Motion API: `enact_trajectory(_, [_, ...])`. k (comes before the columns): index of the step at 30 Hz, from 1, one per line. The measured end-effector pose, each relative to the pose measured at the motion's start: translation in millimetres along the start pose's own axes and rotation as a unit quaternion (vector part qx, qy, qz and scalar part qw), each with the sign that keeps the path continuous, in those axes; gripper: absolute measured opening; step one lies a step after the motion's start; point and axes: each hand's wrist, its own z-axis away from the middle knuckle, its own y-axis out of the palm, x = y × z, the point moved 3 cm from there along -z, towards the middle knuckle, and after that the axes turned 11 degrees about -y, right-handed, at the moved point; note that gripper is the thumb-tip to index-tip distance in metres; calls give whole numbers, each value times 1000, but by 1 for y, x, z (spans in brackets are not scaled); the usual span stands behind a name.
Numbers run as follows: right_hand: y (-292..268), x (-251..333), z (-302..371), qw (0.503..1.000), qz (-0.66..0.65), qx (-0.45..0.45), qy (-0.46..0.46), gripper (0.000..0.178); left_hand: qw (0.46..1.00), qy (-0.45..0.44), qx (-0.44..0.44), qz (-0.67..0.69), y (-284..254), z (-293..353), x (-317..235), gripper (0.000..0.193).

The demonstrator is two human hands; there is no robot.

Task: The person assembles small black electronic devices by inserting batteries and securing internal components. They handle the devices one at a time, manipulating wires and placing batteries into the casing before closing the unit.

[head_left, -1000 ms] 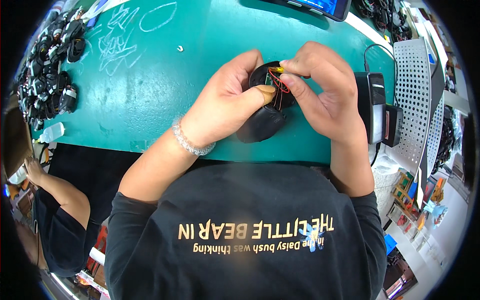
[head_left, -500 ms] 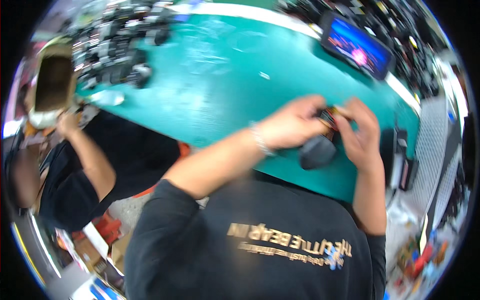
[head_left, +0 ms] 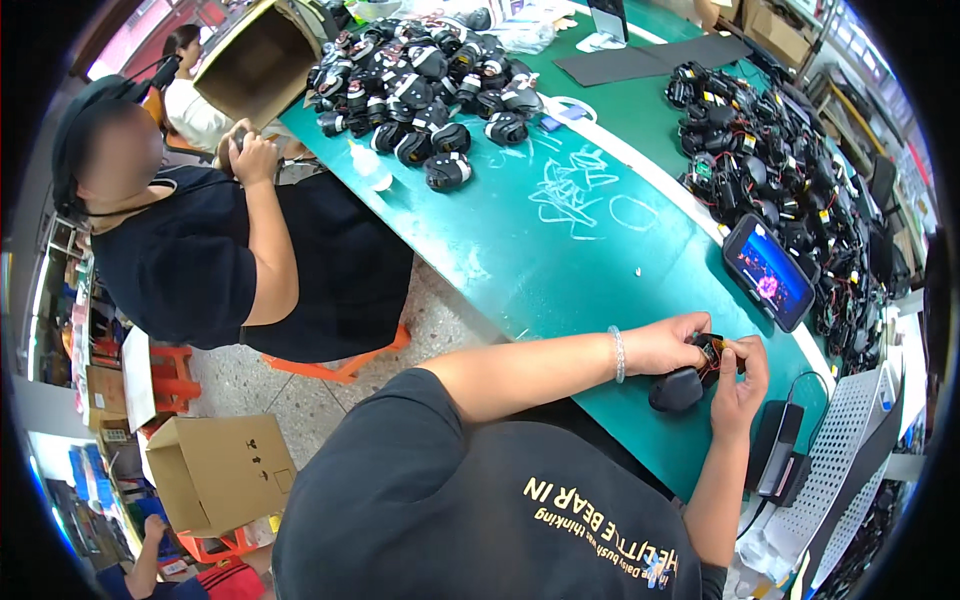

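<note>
- The left hand (head_left: 668, 345) and right hand (head_left: 738, 385) meet over the desk's (head_left: 520, 260) near edge, both closed on a small black part (head_left: 688, 378) with red and yellow wires.
- Left grip: fingers curled round the part's top. Right grip: thumb and fingertips pinching the wired end.
- A phone (head_left: 768, 272) with a lit screen lies just beyond the hands, tilted, near a long heap of black parts (head_left: 780, 170) along the desk's far right edge.
- A second heap (head_left: 425, 85) sits at the far left corner, beside white chalk scribbles (head_left: 570, 190) on the green top.
- A brown open box (head_left: 255, 60) leans at that corner; a dark mat (head_left: 650, 55) lies at the far edge.
- A co-worker (head_left: 170, 250) in black sits at the left edge.
- On the floor lies a closed brown carton (head_left: 215, 475) with small black marks on its side.
- A black box-shaped device (head_left: 775, 450) and a white perforated panel (head_left: 850, 450) stand right of the hands.
</note>
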Motion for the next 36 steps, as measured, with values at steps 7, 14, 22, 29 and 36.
enact_trajectory(7, [-2,-14,5,987,-128,-28,91,17,968,157,-97,-172,7,9,-9,20])
enact_trajectory(14, [2,-5,10,980,-145,45,133,36,976,154,-63,-141,11,13,-8,18])
enact_trajectory(22, [-6,4,5,997,-28,58,33,30,947,208,-80,-229,14,19,-5,23])
enact_trajectory(29, [-13,1,2,996,8,70,-51,39,924,271,-91,-256,18,17,-7,29])
enact_trajectory(36, [-12,3,-4,988,41,-84,-119,33,967,163,-104,-167,17,15,-10,23])
